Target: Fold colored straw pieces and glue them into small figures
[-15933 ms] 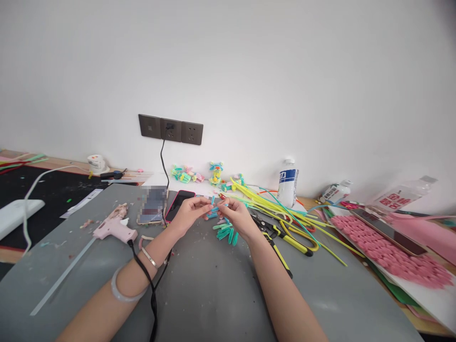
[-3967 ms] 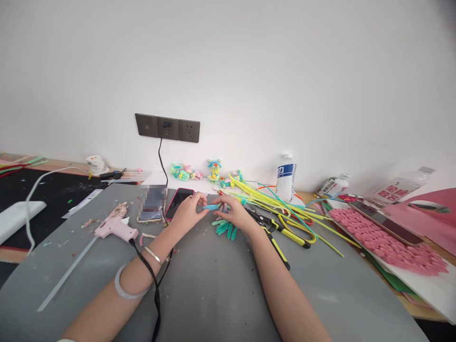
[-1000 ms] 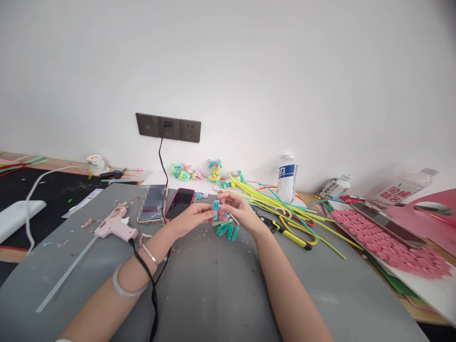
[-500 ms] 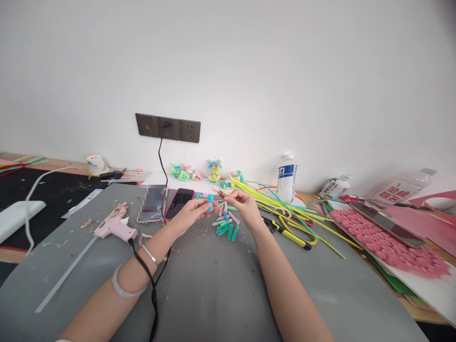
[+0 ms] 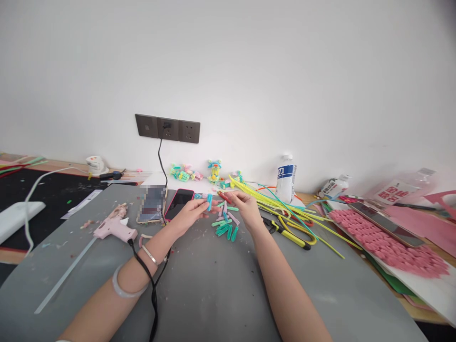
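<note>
In the head view my left hand (image 5: 191, 212) pinches a blue fuzzy pipe-cleaner piece (image 5: 210, 203), bent into a short loop. To its right, my right hand (image 5: 246, 208) is closed on a small slim red object (image 5: 223, 196); its far end points toward the blue piece, and its kind is too small to make out. A small gap seems to separate the two. Below the hands, several short folded pipe-cleaner pieces (image 5: 228, 230) in teal, green and lilac lie on the grey mat (image 5: 213, 294).
A pink glue gun (image 5: 116, 228) rests on the left, its black cord running under my left forearm. Two phones, one being a pink-edged phone (image 5: 180, 204), lie behind. Yellow-handled pliers (image 5: 290, 235), yellow-green pipe cleaners (image 5: 270, 202) and a bottle (image 5: 285, 178) stand or lie to the right.
The red object now shows more of its length between my right fingers and the blue piece. The blue loop has turned slightly in my left fingers. Both arms stay nearly in place.
</note>
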`<state>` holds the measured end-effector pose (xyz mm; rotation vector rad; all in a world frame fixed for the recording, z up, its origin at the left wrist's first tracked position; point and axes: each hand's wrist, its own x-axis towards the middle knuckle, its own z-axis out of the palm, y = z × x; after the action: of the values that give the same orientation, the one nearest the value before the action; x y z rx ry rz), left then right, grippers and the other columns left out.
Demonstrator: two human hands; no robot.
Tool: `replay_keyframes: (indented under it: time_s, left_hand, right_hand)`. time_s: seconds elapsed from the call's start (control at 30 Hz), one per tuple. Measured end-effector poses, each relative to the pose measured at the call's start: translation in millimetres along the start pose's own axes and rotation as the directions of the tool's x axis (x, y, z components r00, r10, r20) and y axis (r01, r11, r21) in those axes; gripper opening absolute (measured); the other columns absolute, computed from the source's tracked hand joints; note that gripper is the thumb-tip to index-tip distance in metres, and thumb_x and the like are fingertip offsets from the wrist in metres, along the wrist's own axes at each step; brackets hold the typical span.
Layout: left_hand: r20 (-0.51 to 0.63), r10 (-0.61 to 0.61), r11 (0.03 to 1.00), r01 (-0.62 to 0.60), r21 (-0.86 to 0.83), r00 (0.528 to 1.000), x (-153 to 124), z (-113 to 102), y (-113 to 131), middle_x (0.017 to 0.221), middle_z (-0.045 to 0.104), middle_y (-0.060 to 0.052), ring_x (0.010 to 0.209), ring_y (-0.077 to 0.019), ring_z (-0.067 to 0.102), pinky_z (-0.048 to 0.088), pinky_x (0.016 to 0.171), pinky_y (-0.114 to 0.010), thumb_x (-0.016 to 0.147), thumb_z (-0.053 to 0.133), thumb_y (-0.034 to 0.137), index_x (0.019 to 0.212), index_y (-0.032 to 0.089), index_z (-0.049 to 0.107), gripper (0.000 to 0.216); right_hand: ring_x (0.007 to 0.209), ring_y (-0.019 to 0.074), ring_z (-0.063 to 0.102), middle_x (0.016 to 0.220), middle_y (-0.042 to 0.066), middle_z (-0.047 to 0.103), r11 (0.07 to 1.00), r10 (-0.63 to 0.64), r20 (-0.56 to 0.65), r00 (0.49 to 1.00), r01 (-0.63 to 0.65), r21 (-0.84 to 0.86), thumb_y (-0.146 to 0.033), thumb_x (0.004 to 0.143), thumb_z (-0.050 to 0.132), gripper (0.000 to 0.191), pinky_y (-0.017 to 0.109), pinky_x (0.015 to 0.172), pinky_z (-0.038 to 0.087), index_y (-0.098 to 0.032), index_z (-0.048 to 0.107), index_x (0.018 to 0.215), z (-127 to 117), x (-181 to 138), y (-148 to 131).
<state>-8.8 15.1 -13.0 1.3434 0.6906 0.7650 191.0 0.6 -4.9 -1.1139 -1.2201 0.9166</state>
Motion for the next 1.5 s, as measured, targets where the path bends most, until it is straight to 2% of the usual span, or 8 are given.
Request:
replay_keyframes:
  time_s: [0.33, 0.53, 0.63, 0.8, 0.93, 1.07, 1.33, 1.5]
  left_hand:
    - [-0.043, -0.001, 1.0, 0.001, -0.009, 0.999, -1, 2, 3, 0.111, 0.073, -0.015, 0.11, -0.0271, 0.063, 0.045, 0.088, -0.035, 0.081, 0.068, 0.053, 0.116, 0.015, 0.064, 0.052]
    - [-0.036, 0.007, 1.0, -0.007, 0.003, 0.999, -2, 3, 3, 0.107, 0.074, -0.014, 0.111, -0.0267, 0.063, 0.044, 0.088, -0.034, 0.082, 0.067, 0.051, 0.108, 0.016, 0.061, 0.044]
    - [-0.035, 0.005, 1.0, -0.004, 0.022, 0.999, -2, 4, 3, 0.106, 0.074, -0.014, 0.113, -0.0273, 0.063, 0.044, 0.088, -0.034, 0.082, 0.067, 0.05, 0.11, 0.016, 0.061, 0.045]
    - [-0.024, -0.005, 0.999, 0.006, 0.038, 1.0, -2, 5, 4, 0.107, 0.074, -0.014, 0.113, -0.0274, 0.063, 0.044, 0.089, -0.034, 0.082, 0.066, 0.05, 0.12, 0.014, 0.058, 0.053]
    - [-0.043, 0.031, 0.998, -0.029, 0.064, 0.999, 0, 4, 2, 0.113, 0.071, -0.013, 0.109, -0.0273, 0.064, 0.047, 0.085, -0.034, 0.08, 0.068, 0.051, 0.117, 0.015, 0.062, 0.052]
    - [-0.073, 0.046, 0.99, -0.036, 0.135, 0.996, 0, 4, 2, 0.104, 0.073, -0.01, 0.098, -0.0247, 0.067, 0.046, 0.08, -0.032, 0.078, 0.069, 0.05, 0.109, 0.015, 0.064, 0.047]
    - [-0.052, 0.053, 0.969, -0.039, 0.243, 0.997, 0, 3, 2, 0.089, 0.077, -0.009, 0.075, -0.0197, 0.064, 0.042, 0.068, -0.029, 0.082, 0.065, 0.049, 0.107, 0.014, 0.065, 0.043]
    - [-0.072, 0.047, 0.974, -0.03, 0.223, 0.996, 1, 2, 0, 0.091, 0.077, -0.009, 0.08, -0.0202, 0.064, 0.043, 0.071, -0.03, 0.083, 0.064, 0.05, 0.108, 0.014, 0.065, 0.044]
  right_hand:
    - [0.053, 0.0139, 0.041, 0.049, -0.003, 0.043, 0.988, -0.133, -0.134, 0.982, 0.12, -0.099, -0.056, 0.07, 0.074, 0.051, 0.031, 0.054, 0.044, -0.023, 0.04, 0.052, 1, 0, 4]
    - [0.053, 0.0129, 0.027, 0.055, -0.005, 0.029, 0.96, -0.207, -0.069, 0.976, 0.189, -0.204, -0.066, 0.087, 0.049, 0.053, 0.029, 0.053, 0.041, -0.024, 0.034, 0.059, 3, 0, 10]
    - [0.057, 0.0141, 0.035, 0.06, -0.004, 0.036, 0.963, -0.222, 0.027, 0.975, 0.224, -0.153, -0.063, 0.09, 0.047, 0.047, 0.03, 0.059, 0.045, -0.023, 0.039, 0.066, 6, -1, 14]
    - [0.081, 0.0194, 0.056, 0.092, 0.005, 0.061, 0.93, -0.268, 0.174, 0.948, 0.302, -0.211, -0.045, 0.092, 0.056, 0.026, 0.033, 0.075, 0.045, -0.022, 0.06, 0.103, 14, -5, 15]
    - [0.085, 0.021, 0.056, 0.093, 0.006, 0.062, 0.889, -0.35, 0.192, 0.917, 0.39, -0.241, -0.036, 0.088, 0.063, 0.015, 0.035, 0.079, 0.045, -0.022, 0.068, 0.091, 19, -7, 10]
    - [0.083, 0.0209, 0.056, 0.086, 0.005, 0.06, 0.891, -0.369, 0.167, 0.915, 0.399, -0.219, -0.031, 0.084, 0.067, 0.009, 0.034, 0.075, 0.044, -0.022, 0.067, 0.081, 21, -7, 8]
    - [0.077, 0.0193, 0.052, 0.08, 0.004, 0.058, 0.876, -0.372, 0.179, 0.911, 0.408, -0.258, -0.033, 0.092, 0.055, 0.018, 0.033, 0.075, 0.042, -0.021, 0.058, 0.079, 21, -10, 6]
    - [0.078, 0.0191, 0.055, 0.083, 0.004, 0.059, 0.934, -0.319, 0.037, 0.947, 0.321, -0.159, -0.044, 0.095, 0.047, 0.028, 0.033, 0.074, 0.045, -0.022, 0.053, 0.08, 20, -8, 8]
